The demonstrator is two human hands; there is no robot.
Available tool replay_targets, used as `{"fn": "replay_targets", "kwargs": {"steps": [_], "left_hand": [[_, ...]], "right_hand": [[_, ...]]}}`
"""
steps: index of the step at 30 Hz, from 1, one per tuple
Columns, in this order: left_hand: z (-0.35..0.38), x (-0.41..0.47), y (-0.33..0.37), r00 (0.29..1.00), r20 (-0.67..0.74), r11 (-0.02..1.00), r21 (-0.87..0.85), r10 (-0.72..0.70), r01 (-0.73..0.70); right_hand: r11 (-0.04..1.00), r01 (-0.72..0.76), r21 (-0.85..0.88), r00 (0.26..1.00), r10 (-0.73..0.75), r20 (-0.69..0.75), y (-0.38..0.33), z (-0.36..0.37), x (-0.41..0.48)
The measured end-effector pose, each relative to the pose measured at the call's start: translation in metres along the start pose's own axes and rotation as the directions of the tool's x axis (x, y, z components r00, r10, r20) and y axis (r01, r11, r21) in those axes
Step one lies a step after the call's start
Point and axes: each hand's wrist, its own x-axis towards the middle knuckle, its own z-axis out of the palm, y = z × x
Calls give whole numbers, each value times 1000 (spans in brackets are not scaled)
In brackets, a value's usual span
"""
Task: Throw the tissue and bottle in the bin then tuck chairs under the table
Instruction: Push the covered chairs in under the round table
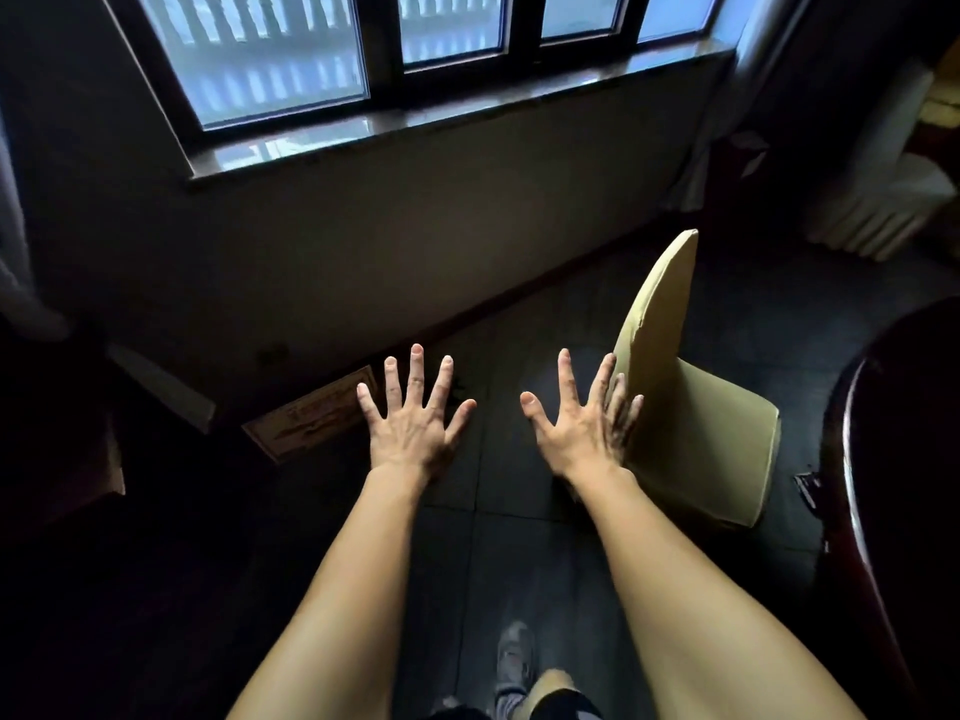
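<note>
1. Both arms are stretched out in front over the dark tiled floor [498,491], and both hands are bare of anything: the left hand [413,433] is spread wide, fingers fanned, holding nothing.
2. The right hand [584,433] is just as wide open and empty, its outer fingers at the back edge of the pale yellow fabric-covered chair [696,423], touching it or just beside it; I cannot tell which.
3. No tissue, no bottle and no bin in sight from here, so I cannot confirm the binning. With nothing in either hand, my read is that part is probably done.
4. The chair stands out on the floor, its seat facing the dark glossy round-edged bench [893,459] at the right, near it but not under it.
5. So the tucking is what remains: this chair wants pushing in toward the bench, and any other chairs are outside the view.
6. Beyond lies only the dark-framed window [363,54] and wall.
</note>
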Motion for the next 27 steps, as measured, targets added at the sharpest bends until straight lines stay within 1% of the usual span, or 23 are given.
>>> {"fn": "replay_targets", "kwargs": {"steps": [5, 9, 14, 21, 25, 27], "left_hand": [[3, 79, 14, 1000, -1, 999, 15, 28, -28], [0, 152, 36, 998, 4, 998, 33, 58, -58], [-5, 231, 73, 997, -2, 997, 3, 80, -80], [3, 309, 118, 989, 54, 990, 19, 139, -140], [11, 352, 138, 980, 67, 981, 30, 187, -189], [17, 374, 148, 973, 87, 976, 26, 215, -218]], "right_hand": [[999, -36, -5, 999, 36, -19, 1, 5, 76], [997, -78, 20, 996, 79, -30, 7, 6, 153], [987, -140, 78, 990, 141, -16, 16, -2, 236], [975, -206, 89, 979, 206, 11, 35, -9, 307], [944, -319, 80, 948, 317, 43, 52, 0, 332], [909, -407, 87, 913, 404, 53, 62, 7, 345]]}}
